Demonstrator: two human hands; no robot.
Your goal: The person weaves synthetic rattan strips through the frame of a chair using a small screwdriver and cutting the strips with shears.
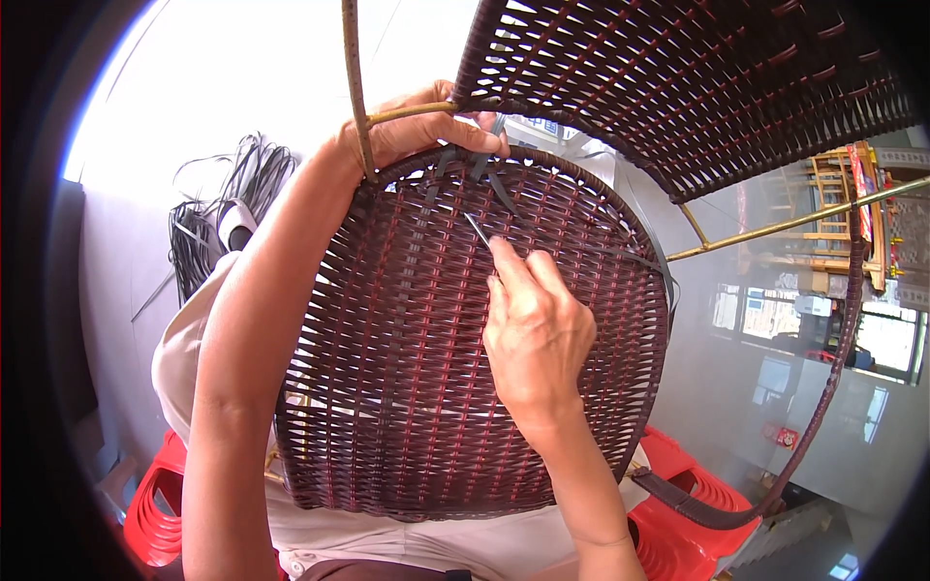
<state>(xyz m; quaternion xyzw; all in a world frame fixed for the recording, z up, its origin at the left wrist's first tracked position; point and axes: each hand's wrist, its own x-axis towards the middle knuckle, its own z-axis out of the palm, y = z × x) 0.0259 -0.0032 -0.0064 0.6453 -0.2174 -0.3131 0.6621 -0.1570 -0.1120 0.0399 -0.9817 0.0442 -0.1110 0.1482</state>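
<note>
A dark brown and reddish woven chair seat (436,387) lies across my lap. At its far edge my left hand (426,126) reaches past a brass-coloured frame bar (412,112). Its thumb and fingers close on a flat grey strip (499,124) at the rim; part of the fingers is hidden. Dark loose strip ends (502,192) lie on the weave just below. Over the middle of the seat, my right hand (538,334) is closed round a thin pointed metal tool (475,227). Its tip angles up and left toward the weave, and whether it touches is unclear.
The woven backrest (678,87) rises at the upper right. A wrapped curved armrest (843,378) bends down the right side. A bundle of dark strips (237,184) lies on the floor at left, beside a shoe (235,225). Red plastic stools (688,542) stand near me.
</note>
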